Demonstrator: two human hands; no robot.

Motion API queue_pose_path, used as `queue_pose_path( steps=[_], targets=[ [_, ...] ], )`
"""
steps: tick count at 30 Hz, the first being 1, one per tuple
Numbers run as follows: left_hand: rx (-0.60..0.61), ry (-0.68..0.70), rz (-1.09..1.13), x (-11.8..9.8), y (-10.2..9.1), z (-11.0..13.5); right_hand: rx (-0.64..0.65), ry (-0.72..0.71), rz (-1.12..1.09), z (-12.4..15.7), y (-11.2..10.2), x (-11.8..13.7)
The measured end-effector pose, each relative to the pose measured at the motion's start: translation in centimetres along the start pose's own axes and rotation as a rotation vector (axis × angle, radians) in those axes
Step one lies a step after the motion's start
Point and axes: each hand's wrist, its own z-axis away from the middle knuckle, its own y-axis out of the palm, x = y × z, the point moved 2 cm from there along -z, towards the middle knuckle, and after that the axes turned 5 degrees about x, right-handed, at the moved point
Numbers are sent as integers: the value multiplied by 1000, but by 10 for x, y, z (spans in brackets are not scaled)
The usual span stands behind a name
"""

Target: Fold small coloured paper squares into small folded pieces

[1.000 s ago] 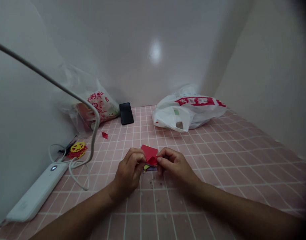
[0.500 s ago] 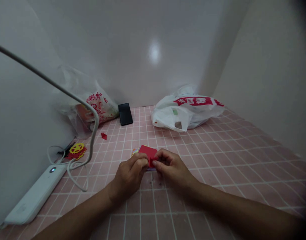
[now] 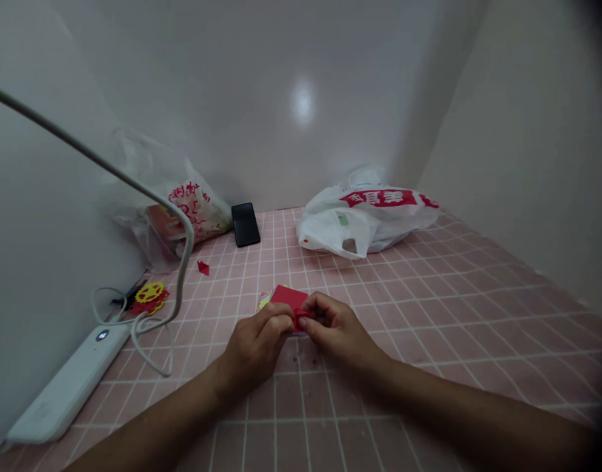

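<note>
A small red paper [image 3: 290,299] is held low over the pink tiled table [image 3: 429,308], just above a little stack of coloured papers [image 3: 264,300] whose edges peek out at its left. My left hand [image 3: 256,345] pinches the near edge of the red paper with closed fingers. My right hand [image 3: 334,330] pinches the same edge from the right. The two sets of fingertips nearly touch at a folded corner.
A white bag with red print [image 3: 362,219] lies at the back. A clear bag [image 3: 170,203] and a black phone [image 3: 245,223] sit back left. A red paper scrap [image 3: 202,267], red and yellow cut-outs [image 3: 150,295], a white lamp base [image 3: 65,387] with its cable line the left wall.
My hands have drawn closer together on the red paper, and the raised flap seen a second ago is now pressed flatter. The coloured stack's left edge shows more.
</note>
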Motion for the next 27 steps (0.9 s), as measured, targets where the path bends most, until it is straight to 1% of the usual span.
queue_pose_path(
  steps=[7, 13, 18, 24, 27],
  targets=[
    [48, 31, -16, -1, 1, 2, -20, 33, 13, 0, 0, 3],
    [-19, -11, 42, -2, -2, -1, -24, 104, -31, 1, 0, 0],
    [40, 12, 49, -1, -1, -1, -33, 110, -50, 0, 1, -2],
    [-20, -60, 57, 1, -5, -6, 12, 222, -136, 2, 2, -7],
    [-8, -172, 166, 2, -5, -4, -2, 236, -80, 3, 1, -8]
  ],
)
